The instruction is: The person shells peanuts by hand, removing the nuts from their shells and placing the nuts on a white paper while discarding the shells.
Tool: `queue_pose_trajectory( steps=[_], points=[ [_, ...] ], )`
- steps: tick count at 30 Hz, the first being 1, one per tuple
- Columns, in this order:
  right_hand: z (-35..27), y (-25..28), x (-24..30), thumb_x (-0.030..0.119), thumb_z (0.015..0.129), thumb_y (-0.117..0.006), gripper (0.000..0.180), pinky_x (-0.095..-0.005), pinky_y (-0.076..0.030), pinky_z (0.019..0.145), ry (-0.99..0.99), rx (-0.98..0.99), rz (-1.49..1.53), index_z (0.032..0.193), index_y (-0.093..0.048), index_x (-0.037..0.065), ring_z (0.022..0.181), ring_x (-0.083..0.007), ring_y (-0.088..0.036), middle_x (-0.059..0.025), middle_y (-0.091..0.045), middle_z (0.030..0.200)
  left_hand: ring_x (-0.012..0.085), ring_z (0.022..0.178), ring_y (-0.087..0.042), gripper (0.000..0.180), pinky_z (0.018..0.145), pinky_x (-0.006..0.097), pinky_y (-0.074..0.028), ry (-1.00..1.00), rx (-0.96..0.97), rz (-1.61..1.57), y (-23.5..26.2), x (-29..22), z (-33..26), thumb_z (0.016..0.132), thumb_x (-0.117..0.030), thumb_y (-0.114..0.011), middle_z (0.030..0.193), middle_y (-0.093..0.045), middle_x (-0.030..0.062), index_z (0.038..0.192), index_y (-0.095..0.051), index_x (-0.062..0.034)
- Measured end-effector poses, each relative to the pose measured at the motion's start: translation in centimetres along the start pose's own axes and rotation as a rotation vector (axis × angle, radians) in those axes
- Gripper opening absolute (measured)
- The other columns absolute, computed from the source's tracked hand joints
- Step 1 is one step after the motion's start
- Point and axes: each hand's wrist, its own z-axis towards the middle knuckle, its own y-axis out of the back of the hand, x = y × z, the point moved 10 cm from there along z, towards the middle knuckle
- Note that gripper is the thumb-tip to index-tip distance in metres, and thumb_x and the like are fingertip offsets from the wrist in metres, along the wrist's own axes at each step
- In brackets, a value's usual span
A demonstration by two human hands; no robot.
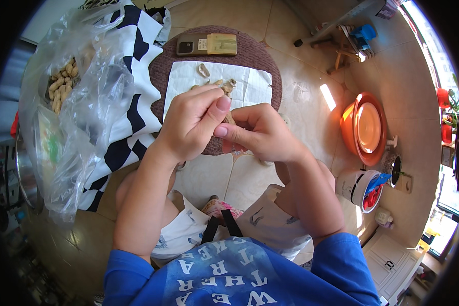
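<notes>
My left hand point(193, 121) and my right hand point(262, 131) meet over the near edge of a white paper sheet point(257, 84). Between their thumbs and fingers they pinch a peanut point(229, 119), mostly hidden by the fingers. Both hands are closed on it, the left thumb upright and the right thumb pointing left. Just beyond, peanut shell pieces point(229, 85) lie on the paper, and a single half shell point(204, 70) lies farther back. The sheet covers much of a round stool with a brown knitted cover point(262, 48).
A phone point(193, 45) with a yellowish card lies at the stool's far edge. On the left, a clear plastic bag point(107, 92) with peanuts point(62, 86) rests on a black-and-white cloth point(137, 51). Orange basins point(368, 127) and a white bucket point(359, 188) stand at right.
</notes>
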Motion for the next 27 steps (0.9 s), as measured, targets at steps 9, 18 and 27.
queue_pose_trajectory(
  steps=[9,18,27],
  points=[
    [-0.3,0.1,0.5,0.026,0.095,-0.062,0.030,-0.0234,-0.048,0.055,0.097,-0.011,-0.149,0.085,-0.068,-0.002,0.062,-0.0073,-0.059,-0.0027,-0.063,0.068,0.0226,0.063,-0.060,0.074,0.057,0.032,-0.044,0.094,0.359,0.111,-3.8,2.1,-1.5,0.076,-0.076,-0.057,0.066,-0.059,0.0076,0.068,-0.059,-0.0028],
    [-1.0,-0.2,0.7,0.029,0.092,-0.066,0.035,-0.0234,-0.043,0.044,0.093,-0.013,0.132,0.078,-0.070,-0.003,0.049,-0.0085,-0.056,-0.0037,-0.059,0.057,0.0197,0.054,-0.064,0.048,0.053,0.030,-0.049,0.077,0.292,-0.193,-4.1,-0.5,-1.1,0.085,-0.050,-0.065,0.055,-0.065,0.0035,0.060,-0.070,-0.0096],
    [-0.9,-0.3,0.9,0.030,0.093,-0.065,0.040,-0.0224,-0.040,0.042,0.142,-0.021,0.226,0.070,-0.067,-0.003,0.047,-0.0080,-0.056,-0.0030,-0.058,0.056,0.0178,0.053,-0.064,0.052,0.051,0.029,-0.048,0.078,0.256,-0.241,-3.7,-0.9,-1.0,0.088,-0.052,-0.062,0.056,-0.065,0.0048,0.063,-0.070,-0.0068]
  ],
)
